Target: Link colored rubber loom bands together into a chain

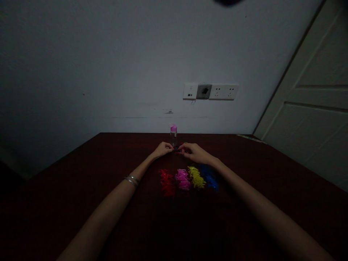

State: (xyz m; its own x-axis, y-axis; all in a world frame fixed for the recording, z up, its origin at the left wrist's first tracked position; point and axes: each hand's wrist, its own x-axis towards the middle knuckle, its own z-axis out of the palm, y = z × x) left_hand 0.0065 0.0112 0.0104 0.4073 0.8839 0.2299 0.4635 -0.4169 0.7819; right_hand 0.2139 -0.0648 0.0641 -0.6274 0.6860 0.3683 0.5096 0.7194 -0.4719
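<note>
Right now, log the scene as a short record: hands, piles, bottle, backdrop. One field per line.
left hand: the left hand, fingertips drawn together beside small items; grip unclear
right hand: the right hand, fingers curled over the same items; grip unclear
small items: too dark to identify
piles, left to right: red pile, pink pile, yellow pile, blue pile
bottle: clear bottle, pink cap, upright beyond the hands
surface: dark reddish table
backdrop: wall with sockets
light: dim
</note>
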